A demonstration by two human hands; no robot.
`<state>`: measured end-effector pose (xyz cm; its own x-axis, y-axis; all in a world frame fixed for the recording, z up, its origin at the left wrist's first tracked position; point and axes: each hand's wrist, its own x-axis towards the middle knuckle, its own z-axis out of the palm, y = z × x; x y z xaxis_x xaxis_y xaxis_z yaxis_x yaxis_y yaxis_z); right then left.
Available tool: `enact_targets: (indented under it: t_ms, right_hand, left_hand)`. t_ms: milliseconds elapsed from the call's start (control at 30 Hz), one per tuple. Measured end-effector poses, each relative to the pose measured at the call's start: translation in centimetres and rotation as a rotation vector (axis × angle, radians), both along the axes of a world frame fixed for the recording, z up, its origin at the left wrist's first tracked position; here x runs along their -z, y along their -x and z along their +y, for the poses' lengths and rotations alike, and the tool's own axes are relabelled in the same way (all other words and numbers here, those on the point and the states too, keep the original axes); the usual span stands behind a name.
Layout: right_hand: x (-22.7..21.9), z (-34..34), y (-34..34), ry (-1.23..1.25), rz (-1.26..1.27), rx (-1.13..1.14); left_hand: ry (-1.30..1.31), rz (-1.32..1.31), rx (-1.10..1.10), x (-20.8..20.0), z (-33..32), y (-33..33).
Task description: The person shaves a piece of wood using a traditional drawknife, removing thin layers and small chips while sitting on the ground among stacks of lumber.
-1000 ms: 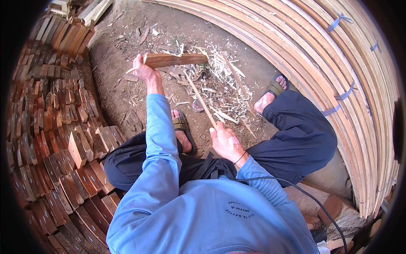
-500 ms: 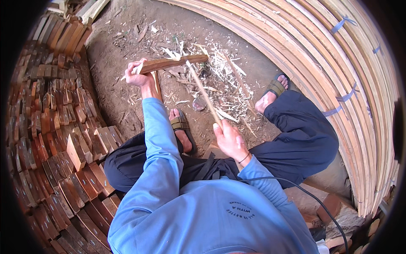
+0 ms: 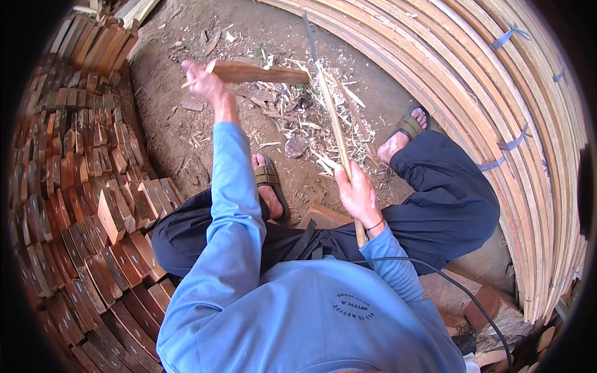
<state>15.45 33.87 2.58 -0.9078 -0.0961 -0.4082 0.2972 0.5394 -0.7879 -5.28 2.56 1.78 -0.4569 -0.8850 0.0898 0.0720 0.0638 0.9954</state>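
Observation:
My left hand (image 3: 209,87), slightly blurred, is closed around the left end of a brown wooden piece (image 3: 261,73). A thin pale tip sticks out on the hand's left side; whether it belongs to the same piece I cannot tell. The piece's right end lies by the wood shavings (image 3: 323,124). My right hand (image 3: 359,194) grips a long-handled knife (image 3: 336,133) by its pale wooden handle. The handle's butt runs back beside my right wrist. Its narrow dark blade points away from me, just right of the wooden piece and apart from it.
Stacked short boards (image 3: 81,217) rise along the left. Long curved planks (image 3: 497,112), tied with blue strips, fill the right side. My sandalled feet (image 3: 268,186) rest on the dirt floor (image 3: 168,112). A black cable (image 3: 460,283) crosses by my right arm.
The knife has lifted off the wooden piece and swung right, its blade now showing. My right hand has moved right. My left hand and the wooden piece's left end have shifted away from me.

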Motion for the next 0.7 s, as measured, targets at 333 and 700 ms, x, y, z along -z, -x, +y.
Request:
enact_targets:
  t_ms: [333, 700]
  right_hand:
    - [-0.2, 1.1, -0.4, 0.014, 0.083, 0.041]
    - [-0.5, 2.3, -0.1, 0.021, 0.066, 0.094]
  left_hand:
    - [0.499, -0.058, 1.095, -2.7, 5.9, 6.9]
    - [0.71, -0.081, 0.942, -1.2, 5.7, 12.2]
